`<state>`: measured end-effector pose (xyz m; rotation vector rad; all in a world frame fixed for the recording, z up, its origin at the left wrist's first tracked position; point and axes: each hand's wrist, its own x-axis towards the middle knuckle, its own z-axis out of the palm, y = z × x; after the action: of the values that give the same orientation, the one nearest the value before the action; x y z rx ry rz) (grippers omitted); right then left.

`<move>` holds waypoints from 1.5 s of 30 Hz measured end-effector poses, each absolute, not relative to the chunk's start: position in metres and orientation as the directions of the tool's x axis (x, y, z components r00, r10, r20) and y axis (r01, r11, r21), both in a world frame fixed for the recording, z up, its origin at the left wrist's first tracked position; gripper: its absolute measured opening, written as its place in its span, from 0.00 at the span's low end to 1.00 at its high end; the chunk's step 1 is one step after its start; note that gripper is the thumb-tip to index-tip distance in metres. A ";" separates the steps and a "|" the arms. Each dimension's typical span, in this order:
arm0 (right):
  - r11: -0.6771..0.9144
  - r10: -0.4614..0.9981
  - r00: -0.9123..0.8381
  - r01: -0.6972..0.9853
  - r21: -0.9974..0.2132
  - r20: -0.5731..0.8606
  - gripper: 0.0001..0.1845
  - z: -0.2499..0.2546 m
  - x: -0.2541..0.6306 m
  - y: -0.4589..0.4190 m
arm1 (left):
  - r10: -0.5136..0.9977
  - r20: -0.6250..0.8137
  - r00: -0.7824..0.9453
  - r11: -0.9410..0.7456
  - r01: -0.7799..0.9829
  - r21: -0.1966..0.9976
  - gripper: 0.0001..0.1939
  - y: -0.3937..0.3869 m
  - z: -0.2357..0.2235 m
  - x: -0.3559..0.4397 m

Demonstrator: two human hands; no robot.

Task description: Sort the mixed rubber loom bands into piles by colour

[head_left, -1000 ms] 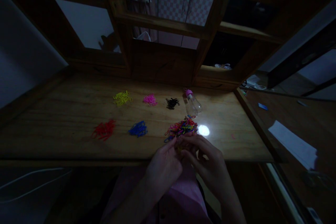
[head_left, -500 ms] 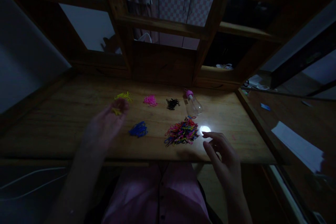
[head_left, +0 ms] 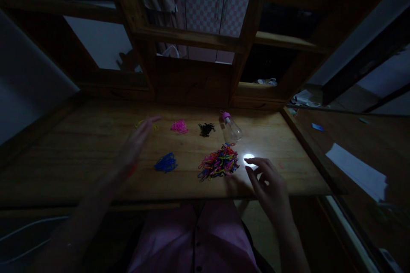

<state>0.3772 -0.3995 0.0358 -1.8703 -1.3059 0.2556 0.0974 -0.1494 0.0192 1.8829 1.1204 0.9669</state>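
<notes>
Over the small yellow pile (head_left: pixel 155 127) at the left of the table, my left hand (head_left: pixel 137 141) is turned with its fingers stretched out, partly hiding the pile and blurred by motion. My right hand (head_left: pixel 267 179) hovers near the front edge, fingers curved and apart, with nothing visible in it. Left of it lies a mixed heap of small coloured loop-shaped clips (head_left: pixel 219 163). Separate piles of blue clips (head_left: pixel 165 163), pink clips (head_left: pixel 180 126) and black clips (head_left: pixel 206 129) lie around the table.
A clear bulb-shaped bottle (head_left: pixel 233 130) with a pink cap lies on its side behind the mixed heap. Wooden shelving (head_left: pixel 192 81) rises along the back edge. White paper (head_left: pixel 357 170) lies on a brown surface at the right.
My left hand, palm up with yellow clips in it before, has turned over above the yellow pile. My right hand has stayed nearly still. The view has shifted slightly.
</notes>
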 end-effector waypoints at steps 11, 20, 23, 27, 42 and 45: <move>-0.129 0.955 0.204 0.939 -0.319 0.214 0.10 0.007 0.374 -0.368 | 0.786 0.232 0.573 -0.465 0.301 0.833 0.12 -0.273 0.008 0.174; -0.100 0.949 0.180 0.950 -0.297 0.258 0.10 0.003 0.375 -0.365 | 0.814 0.289 0.503 -0.528 0.436 0.729 0.11 -0.274 -0.005 0.184; -0.088 0.951 0.170 0.950 -0.301 0.258 0.08 0.003 0.373 -0.363 | 0.809 0.299 0.505 -0.537 0.431 0.725 0.10 -0.275 -0.007 0.186; -0.072 0.950 0.171 0.933 -0.353 0.259 0.06 0.003 0.373 -0.361 | 0.816 0.280 0.506 -0.523 0.440 0.730 0.09 -0.276 -0.010 0.185; -0.099 0.883 0.456 0.410 -0.907 0.110 0.12 0.015 0.378 -0.362 | 0.893 0.185 0.411 -0.331 0.320 0.888 0.11 -0.275 -0.005 0.179; -0.093 0.872 0.489 0.235 -0.968 0.035 0.13 0.016 0.379 -0.360 | 0.902 0.127 0.414 -0.231 0.213 0.949 0.11 -0.276 -0.004 0.179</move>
<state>0.3790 -0.3605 0.0162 -1.6123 -0.9738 0.7086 0.1793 -0.2763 -0.0037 1.7010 0.9810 0.8906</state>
